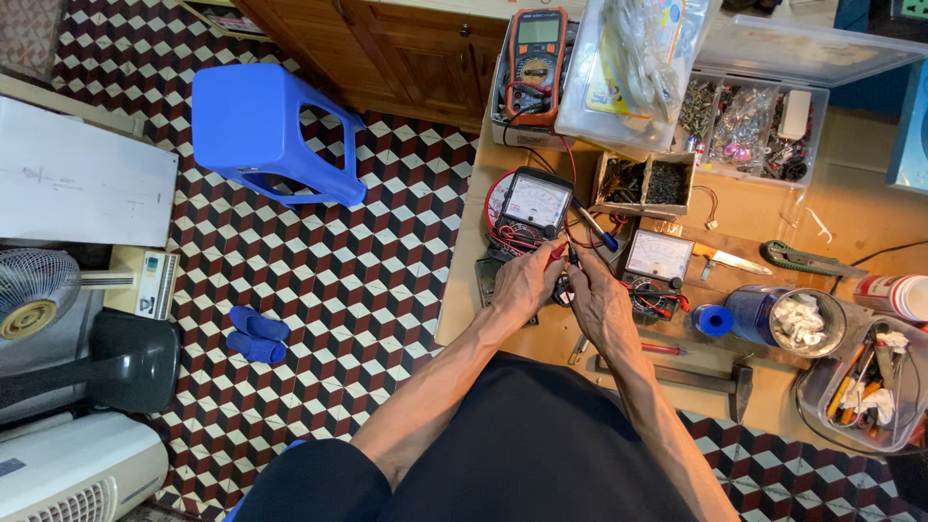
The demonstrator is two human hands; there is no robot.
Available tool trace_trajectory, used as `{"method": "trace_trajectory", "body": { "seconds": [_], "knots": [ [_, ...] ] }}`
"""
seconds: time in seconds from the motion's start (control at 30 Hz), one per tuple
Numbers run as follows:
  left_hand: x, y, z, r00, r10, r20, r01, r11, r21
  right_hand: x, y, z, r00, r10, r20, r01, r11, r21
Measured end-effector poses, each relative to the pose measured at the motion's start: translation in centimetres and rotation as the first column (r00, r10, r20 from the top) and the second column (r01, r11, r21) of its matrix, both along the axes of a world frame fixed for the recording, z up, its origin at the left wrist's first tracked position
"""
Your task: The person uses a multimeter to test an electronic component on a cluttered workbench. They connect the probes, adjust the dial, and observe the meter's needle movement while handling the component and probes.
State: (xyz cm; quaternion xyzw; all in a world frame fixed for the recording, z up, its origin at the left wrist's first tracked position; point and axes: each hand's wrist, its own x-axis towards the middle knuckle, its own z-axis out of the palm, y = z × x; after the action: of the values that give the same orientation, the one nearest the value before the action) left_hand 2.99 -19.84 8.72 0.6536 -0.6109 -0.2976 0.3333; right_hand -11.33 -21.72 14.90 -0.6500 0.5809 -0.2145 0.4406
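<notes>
- My left hand (527,282) is closed around a red test probe (558,253) at the front edge of the wooden bench (851,208), just below the nearer analog meter (534,205).
- My right hand (599,302) is curled shut beside it, fingertips meeting the left; a small dark part sits between them, too hidden to identify.
- Handling, as I judge it: the probe is light and stiff with a slim plastic shaft, best pinched along its body behind the tip; its thin leads (503,232) are limp and liable to snag.
- The meters look boxy, with glass faces that are fragile, so I would lift them by the case sides.
- Count: two analog meters, the second (657,259) just right of my hands; one orange digital meter (537,60) further back; one blue stool (266,130) on the tiled floor (319,290); one pair of blue slippers (256,334).
</notes>
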Motion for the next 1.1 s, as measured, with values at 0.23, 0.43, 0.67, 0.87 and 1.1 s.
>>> {"method": "trace_trajectory", "body": {
  "seconds": [0.23, 0.43, 0.67, 0.87, 1.1],
  "knots": [
    [0.1, 0.0, 0.8, 1.0, 0.001, -0.018, 0.002, 0.992, 0.13, 0.1, 0.2, -0.3, 0.997, -0.036, -0.075, 0.048, 0.985, 0.164],
    [0.3, 0.2, 0.6, 1.0, -0.029, 0.011, 0.028, 0.993, 0.112, -0.1, 0.3, -1.1, 0.997, -0.036, -0.067, 0.046, 0.988, 0.149],
    [0.0, 0.0, -0.2, 0.998, -0.023, 0.054, 0.019, 0.997, 0.076, -0.5, 0.4, -2.0, 0.999, 0.011, 0.04, -0.012, 1.0, 0.023],
    [0.3, -0.3, -0.4, 0.999, -0.03, -0.014, 0.032, 0.985, 0.17, -0.9, -0.1, -2.2, 0.909, -0.197, 0.367, 0.039, 0.918, 0.396],
    [0.5, 0.2, -1.5, 0.993, -0.113, -0.043, 0.117, 0.986, 0.115, -1.3, -0.3, -1.3, 0.886, -0.235, 0.399, 0.006, 0.868, 0.496]
  ]
}}
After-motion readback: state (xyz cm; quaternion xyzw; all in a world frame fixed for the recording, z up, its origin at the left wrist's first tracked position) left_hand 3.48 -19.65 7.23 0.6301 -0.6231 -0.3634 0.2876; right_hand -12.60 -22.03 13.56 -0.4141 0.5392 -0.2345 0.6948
